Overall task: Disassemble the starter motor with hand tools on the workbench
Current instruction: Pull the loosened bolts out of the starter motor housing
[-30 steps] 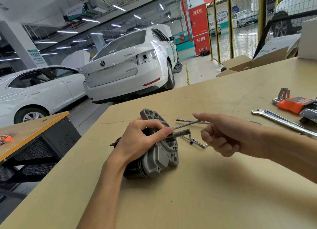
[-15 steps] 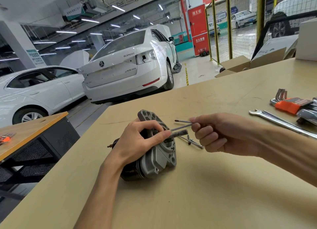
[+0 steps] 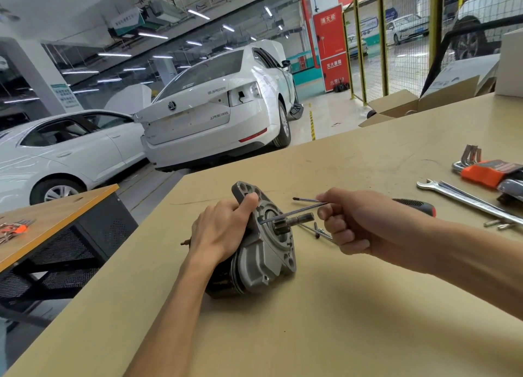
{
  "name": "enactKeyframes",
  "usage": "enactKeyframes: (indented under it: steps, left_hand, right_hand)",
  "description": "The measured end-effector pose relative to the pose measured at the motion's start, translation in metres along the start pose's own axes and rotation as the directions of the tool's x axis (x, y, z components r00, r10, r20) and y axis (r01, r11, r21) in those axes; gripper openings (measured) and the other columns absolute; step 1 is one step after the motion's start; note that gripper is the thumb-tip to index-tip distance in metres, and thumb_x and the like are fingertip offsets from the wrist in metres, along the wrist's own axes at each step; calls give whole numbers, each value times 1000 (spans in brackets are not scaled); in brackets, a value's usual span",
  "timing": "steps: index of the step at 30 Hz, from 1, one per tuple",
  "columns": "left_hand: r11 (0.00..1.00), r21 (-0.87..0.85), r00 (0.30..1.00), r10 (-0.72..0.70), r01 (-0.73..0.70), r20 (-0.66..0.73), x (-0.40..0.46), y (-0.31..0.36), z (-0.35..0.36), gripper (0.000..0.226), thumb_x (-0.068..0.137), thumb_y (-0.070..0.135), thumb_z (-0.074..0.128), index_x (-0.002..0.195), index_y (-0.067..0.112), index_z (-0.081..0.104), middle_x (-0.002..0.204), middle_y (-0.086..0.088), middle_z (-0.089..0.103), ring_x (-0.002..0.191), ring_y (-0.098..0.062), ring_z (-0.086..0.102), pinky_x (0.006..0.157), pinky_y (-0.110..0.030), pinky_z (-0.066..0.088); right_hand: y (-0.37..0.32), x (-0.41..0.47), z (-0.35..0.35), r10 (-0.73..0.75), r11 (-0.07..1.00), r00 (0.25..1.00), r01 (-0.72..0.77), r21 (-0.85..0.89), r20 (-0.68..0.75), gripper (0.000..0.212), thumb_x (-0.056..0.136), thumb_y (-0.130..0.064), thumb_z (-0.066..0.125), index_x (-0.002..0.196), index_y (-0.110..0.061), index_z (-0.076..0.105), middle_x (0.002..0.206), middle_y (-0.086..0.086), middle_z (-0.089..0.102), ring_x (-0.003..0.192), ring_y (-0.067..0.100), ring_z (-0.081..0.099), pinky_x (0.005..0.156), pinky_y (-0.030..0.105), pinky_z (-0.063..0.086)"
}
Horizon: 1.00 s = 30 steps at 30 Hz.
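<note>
Grey starter motor (image 3: 263,252) lies on the worktop (image 3: 353,320), gripped by the left hand (image 3: 220,229). Right hand (image 3: 353,224) fingers pinch a long through-bolt (image 3: 294,213), apparently half out; next, pull it straight.

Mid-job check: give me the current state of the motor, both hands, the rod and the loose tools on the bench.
starter motor: lying on its side, pinion shaft pointing right
left hand: grips the motor housing
right hand: pinches a long rod
long rod: tip at the motor's front face
screwdriver: lying on workbench
wrenches: lying flat
hex key set: folded in orange holder
</note>
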<state>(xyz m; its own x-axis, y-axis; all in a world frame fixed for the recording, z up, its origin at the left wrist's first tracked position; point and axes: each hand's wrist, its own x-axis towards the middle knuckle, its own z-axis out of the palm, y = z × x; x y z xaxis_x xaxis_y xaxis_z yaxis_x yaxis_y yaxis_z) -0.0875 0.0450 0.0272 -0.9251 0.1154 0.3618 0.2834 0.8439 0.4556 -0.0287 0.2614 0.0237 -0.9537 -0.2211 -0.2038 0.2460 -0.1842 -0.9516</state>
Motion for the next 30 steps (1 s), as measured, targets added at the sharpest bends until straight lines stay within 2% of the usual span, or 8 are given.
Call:
enactKeyframes:
  steps: [5, 11, 15, 17, 21, 25, 27, 30]
  left_hand:
    - [996, -89, 998, -5, -1, -68, 0, -5, -2, 56, 64, 77, 25, 50, 23, 32, 44, 9, 40, 51, -18, 38, 54, -33, 28]
    - [984, -180, 950, -50, -6, -308, -7, -21, -11, 57, 69, 75, 28, 46, 24, 41, 38, 10, 39, 47, -16, 36, 53, -32, 26]
    - [987, -162, 963, -48, 5, -266, -7, -22, -11, 59, 73, 81, 28, 42, 35, 49, 36, 11, 37, 41, -10, 38, 52, -32, 23]
    - [990, -139, 965, -60, 25, -255, -5, -23, -8, 76, 75, 87, 23, 39, 21, 34, 34, 9, 29, 36, -11, 31, 53, -32, 22]
    - [988, -154, 982, -48, 20, -183, -2, -20, -6, 75, 74, 92, 11, 48, 22, 20, 37, 10, 27, 39, -11, 27, 55, -33, 29]
    - [986, -146, 984, -100, 78, -150, 4, -22, -2, 103, 66, 98, 9, 50, 4, 46, 54, -9, 60, 54, -29, 55, 65, -42, 43]
    - [987, -139, 980, -100, 76, -173, 2, -20, -4, 88, 66, 98, 12, 37, 17, 31, 37, 7, 40, 41, -19, 38, 57, -37, 34]
    - [989, -122, 981, -98, 77, -168, -1, -17, -6, 82, 71, 94, 17, 36, 20, 19, 31, 10, 25, 40, -14, 27, 54, -34, 27]
  right_hand:
    - [-8, 9, 8, -141, 976, 990, 137, -170, -15, 34, 101, -27, 45, 69, -17, 51, 52, -4, 43, 41, 11, 36, 35, 19, 31]
    - [-30, 19, 16, -203, 943, 951, 254, -215, 233, 33, 102, -34, 49, 76, -15, 56, 58, -3, 50, 50, 11, 47, 44, 20, 41]
    - [-31, 27, 32, -214, 942, 976, 214, -257, 28, 34, 101, -30, 46, 79, -12, 62, 61, 0, 58, 57, 13, 55, 54, 23, 48]
    - [-22, 33, 37, -274, 930, 955, 233, -285, -113, 41, 103, -33, 41, 81, -10, 67, 75, 2, 63, 73, 15, 59, 70, 27, 51]
    - [-9, 36, 34, -298, 927, 935, 236, -291, -191, 47, 104, -43, 33, 99, -12, 69, 110, 6, 62, 108, 22, 57, 100, 40, 46]
    - [0, 38, 28, -168, 974, 972, 138, -180, -165, 49, 104, -43, 36, 95, -6, 67, 102, 14, 70, 99, 28, 66, 90, 40, 55]
    - [3, 42, 26, -151, 974, 973, 117, -192, -173, 48, 104, -40, 38, 85, -7, 67, 90, 11, 70, 86, 25, 66, 79, 36, 56]
    - [5, 46, 24, -110, 968, 972, 57, -245, -207, 39, 103, -35, 45, 73, -13, 60, 70, 5, 59, 64, 18, 56, 60, 28, 46]
